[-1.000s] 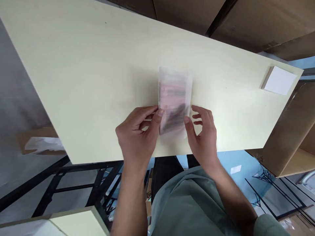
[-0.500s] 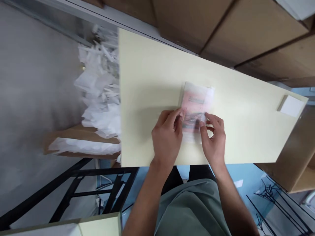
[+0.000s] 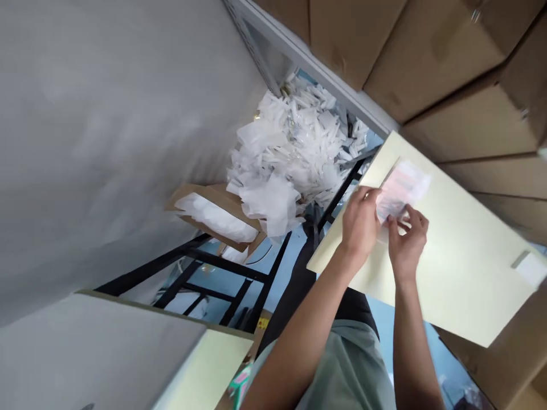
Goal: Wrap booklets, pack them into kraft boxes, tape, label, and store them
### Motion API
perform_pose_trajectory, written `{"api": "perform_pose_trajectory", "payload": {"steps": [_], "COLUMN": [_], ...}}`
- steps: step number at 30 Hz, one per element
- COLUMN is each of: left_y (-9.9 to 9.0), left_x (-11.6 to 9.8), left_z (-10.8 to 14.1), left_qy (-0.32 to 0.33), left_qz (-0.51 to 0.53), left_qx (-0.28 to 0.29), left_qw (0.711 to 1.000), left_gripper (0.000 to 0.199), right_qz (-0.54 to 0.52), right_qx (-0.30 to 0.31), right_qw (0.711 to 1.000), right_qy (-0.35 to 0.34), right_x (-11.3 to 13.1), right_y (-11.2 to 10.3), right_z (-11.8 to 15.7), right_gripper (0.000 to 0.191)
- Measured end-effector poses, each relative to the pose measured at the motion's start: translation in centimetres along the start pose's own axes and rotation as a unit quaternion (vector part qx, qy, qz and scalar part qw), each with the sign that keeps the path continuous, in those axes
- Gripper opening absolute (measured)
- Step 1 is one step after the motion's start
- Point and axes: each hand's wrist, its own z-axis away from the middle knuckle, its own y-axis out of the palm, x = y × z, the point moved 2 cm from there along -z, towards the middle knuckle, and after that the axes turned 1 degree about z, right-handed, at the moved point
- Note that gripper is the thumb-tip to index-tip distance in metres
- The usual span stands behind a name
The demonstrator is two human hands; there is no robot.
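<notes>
A pinkish packet with a translucent white wrapping (image 3: 399, 185) is held above the pale yellow table (image 3: 453, 267); its print is blurred. At its lower left side, my left hand (image 3: 361, 222) pinches the edge between thumb and fingers. My right hand (image 3: 408, 236) is at the packet's lower right side, thumb and fingertips closed on it. Both palms face inward and hide part of the lower edge.
White crumpled sheets (image 3: 290, 154) form a pile on the floor at the left, beside an open carton of white sheets (image 3: 217, 216). Cardboard boxes (image 3: 444, 62) line the far side. A white stack (image 3: 530, 267) lies at the table's right end. Black metal frames (image 3: 231, 273) stand lower left.
The view has swung toward the left, so table and hands now appear farther right and tilted. The packet is still between both hands. More of the white pile shows.
</notes>
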Motion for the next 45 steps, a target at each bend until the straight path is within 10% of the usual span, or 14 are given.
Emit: {"api": "perform_pose_trajectory", "payload": {"steps": [9, 14, 19, 25, 33, 39, 45], "left_y": [-1.7, -7.6, -9.3, -11.1, -14.6, -15.2, -18.8], "left_x": [-6.6, -7.8, -3.3, 2.2, 7.5, 11.2, 14.3], "left_z": [-1.3, 10.8, 32.8, 53.0, 71.3, 82.3, 91.7], "left_qy": [-0.107, -0.049, -0.066, -0.182, -0.229, -0.208, -0.204], "left_qz": [-0.049, -0.047, 0.048, 0.149, 0.285, 0.392, 0.415], "left_qx": [0.062, -0.023, -0.198, -0.405, -0.615, -0.662, -0.683], "left_qw": [0.991, 0.997, 0.977, 0.884, 0.699, 0.604, 0.565], "left_gripper": [0.035, 0.04, 0.031, 0.031, 0.057, 0.077, 0.089], "right_qz": [0.197, 0.218, 0.091, -0.006, 0.035, 0.064, 0.12], "right_qx": [0.159, 0.246, 0.306, 0.519, 0.631, 0.697, 0.633], "right_qw": [0.967, 0.944, 0.925, 0.779, 0.634, 0.529, 0.564], "right_qy": [0.04, -0.03, -0.209, -0.353, -0.445, -0.48, -0.516], "right_x": [4.3, 8.4, 6.5, 6.3, 11.0, 15.0, 19.0], "right_y": [-3.0, -6.9, -7.6, -7.6, -6.6, -2.0, 4.8], "right_z": [-5.2, -1.6, 11.4, 28.3, 44.4, 62.2, 77.5], "right_gripper": [0.055, 0.067, 0.08, 0.073, 0.058, 0.042, 0.018]}}
